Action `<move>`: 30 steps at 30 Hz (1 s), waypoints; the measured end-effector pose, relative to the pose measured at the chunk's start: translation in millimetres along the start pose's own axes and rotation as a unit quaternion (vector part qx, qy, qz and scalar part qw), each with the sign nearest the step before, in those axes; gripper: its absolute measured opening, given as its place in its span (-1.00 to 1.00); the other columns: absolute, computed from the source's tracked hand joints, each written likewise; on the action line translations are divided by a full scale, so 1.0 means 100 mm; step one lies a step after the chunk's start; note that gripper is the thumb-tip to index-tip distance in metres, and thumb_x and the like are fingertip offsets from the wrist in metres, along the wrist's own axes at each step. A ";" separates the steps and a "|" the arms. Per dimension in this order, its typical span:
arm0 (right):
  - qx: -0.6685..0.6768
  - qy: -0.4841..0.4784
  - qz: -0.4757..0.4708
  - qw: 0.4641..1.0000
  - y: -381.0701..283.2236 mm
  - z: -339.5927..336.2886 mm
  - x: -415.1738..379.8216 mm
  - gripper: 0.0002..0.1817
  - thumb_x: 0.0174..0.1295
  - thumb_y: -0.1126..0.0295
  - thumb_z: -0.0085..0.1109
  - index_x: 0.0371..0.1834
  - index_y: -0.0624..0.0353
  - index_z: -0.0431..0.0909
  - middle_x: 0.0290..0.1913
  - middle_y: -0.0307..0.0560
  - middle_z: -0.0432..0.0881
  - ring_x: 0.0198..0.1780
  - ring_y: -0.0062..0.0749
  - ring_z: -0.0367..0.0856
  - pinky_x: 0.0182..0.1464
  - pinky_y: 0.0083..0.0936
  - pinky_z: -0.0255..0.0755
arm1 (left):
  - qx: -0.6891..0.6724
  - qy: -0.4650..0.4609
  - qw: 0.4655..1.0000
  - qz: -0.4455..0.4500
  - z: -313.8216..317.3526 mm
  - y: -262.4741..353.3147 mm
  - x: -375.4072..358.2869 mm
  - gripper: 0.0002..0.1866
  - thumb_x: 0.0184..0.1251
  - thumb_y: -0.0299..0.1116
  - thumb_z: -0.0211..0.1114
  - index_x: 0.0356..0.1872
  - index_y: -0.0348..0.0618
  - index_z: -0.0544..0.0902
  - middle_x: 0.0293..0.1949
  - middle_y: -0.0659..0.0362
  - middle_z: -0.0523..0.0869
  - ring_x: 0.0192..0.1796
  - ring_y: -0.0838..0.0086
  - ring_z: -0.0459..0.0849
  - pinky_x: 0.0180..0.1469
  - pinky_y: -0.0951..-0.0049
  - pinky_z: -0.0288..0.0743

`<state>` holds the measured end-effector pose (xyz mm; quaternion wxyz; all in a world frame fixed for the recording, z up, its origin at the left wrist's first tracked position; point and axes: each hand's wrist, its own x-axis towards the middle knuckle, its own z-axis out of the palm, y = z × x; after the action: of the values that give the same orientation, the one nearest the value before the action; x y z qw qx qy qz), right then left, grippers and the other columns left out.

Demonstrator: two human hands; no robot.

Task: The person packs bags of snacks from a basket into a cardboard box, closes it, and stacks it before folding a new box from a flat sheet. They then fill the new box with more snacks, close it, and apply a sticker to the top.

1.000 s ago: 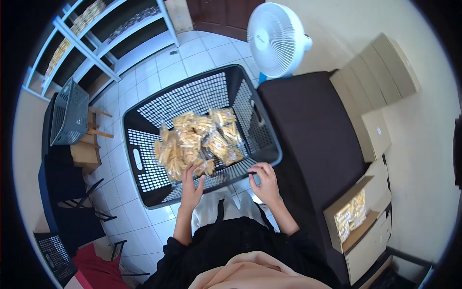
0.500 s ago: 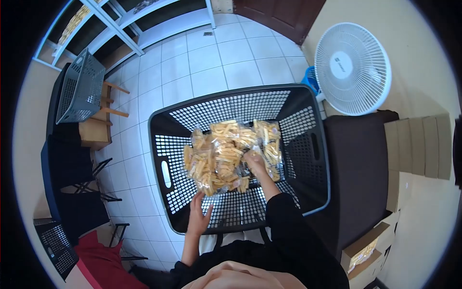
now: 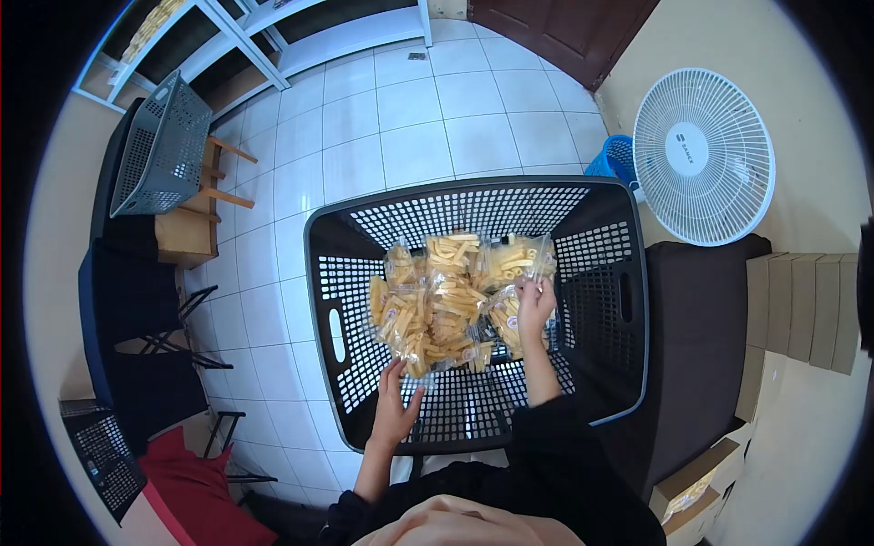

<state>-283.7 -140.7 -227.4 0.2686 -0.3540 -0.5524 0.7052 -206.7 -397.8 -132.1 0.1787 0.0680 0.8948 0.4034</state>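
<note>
Inside the latticed basket (image 3: 482, 435), the right hand (image 3: 535, 309) seemingly pinches a glossy packet (image 3: 519, 259).

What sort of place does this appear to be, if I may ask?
Probably a small snack-packing room: a black crate holds clear bags of pale sticks, cardboard boxes line the wall, and light-coloured shelves stand beyond.

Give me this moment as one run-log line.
right hand: pinching clear bag of pale sticks | left hand: open, beside bagged pile | black basket: bags inside | white fan: past far right corner
</note>
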 end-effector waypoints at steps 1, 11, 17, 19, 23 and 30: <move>0.000 0.003 0.000 1.000 -0.03 -0.03 -0.11 -0.91 0.08 0.53 -0.03 -0.54 0.21 0.41 -0.56 -0.28 0.44 -0.52 -0.64 0.37 -0.51 -0.66 0.29 | 0.000 -0.003 1.000 0.001 0.02 0.04 0.06 -0.42 0.09 -0.39 0.25 0.14 -0.29 0.23 0.15 -0.12 0.26 0.20 0.04 0.26 0.24 0.26 0.15; 0.065 -0.490 0.251 0.832 -0.61 0.32 -1.12 -0.82 0.19 0.40 -0.06 -0.44 0.27 0.49 -0.50 -0.17 0.54 -0.47 -0.57 0.50 -0.40 -0.62 0.38 | -0.070 0.077 0.994 0.032 0.03 0.16 0.41 -0.26 -0.11 -0.53 0.34 0.16 -0.38 0.18 0.06 -0.15 0.40 0.07 0.05 0.43 0.14 0.28 0.30; -0.125 -0.218 0.353 0.901 0.59 0.20 -0.13 -0.63 0.18 0.09 0.05 -0.20 0.20 0.44 -0.34 -0.19 0.49 -0.29 -0.43 0.50 -0.26 -0.58 0.41 | -0.261 0.095 0.958 -0.069 0.15 -0.23 0.16 -0.62 0.21 -0.47 0.18 0.01 -0.32 0.30 -0.13 0.08 0.54 -0.13 0.49 0.54 -0.09 0.53 0.43; -0.020 -0.148 0.434 0.888 0.82 0.30 0.10 -0.61 0.16 0.08 0.08 -0.15 0.18 0.41 -0.29 -0.16 0.46 -0.24 -0.39 0.49 -0.22 -0.55 0.42 | -0.329 0.060 0.933 -0.131 0.11 -0.17 0.11 -0.67 0.21 -0.45 0.19 -0.04 -0.31 0.36 -0.22 0.13 0.58 -0.19 0.54 0.57 -0.13 0.56 0.44; 0.096 0.007 0.504 0.858 1.08 0.54 0.34 -0.57 0.13 0.10 0.13 -0.05 0.13 0.36 -0.16 -0.09 0.38 -0.12 -0.31 0.44 -0.15 -0.48 0.44 | -0.366 0.047 0.918 -0.144 0.11 -0.12 -0.01 -0.72 0.24 -0.43 0.16 -0.07 -0.32 0.40 -0.21 0.14 0.61 -0.17 0.55 0.58 -0.09 0.55 0.44; 0.053 0.034 0.332 0.941 1.14 0.60 0.38 -0.84 0.13 0.32 0.14 -0.31 0.09 0.41 -0.47 -0.27 0.49 -0.44 -0.54 0.47 -0.42 -0.57 0.35 | -0.347 0.058 0.925 -0.142 0.06 -0.08 -0.11 -0.68 0.28 -0.32 0.14 -0.04 -0.31 0.43 -0.21 0.17 0.59 -0.20 0.58 0.56 -0.14 0.55 0.46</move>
<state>-353.4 -174.6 -337.1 0.0564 -0.5267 -0.3561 0.7698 -193.9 -401.8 -138.2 0.1939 -0.1492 0.7081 0.6624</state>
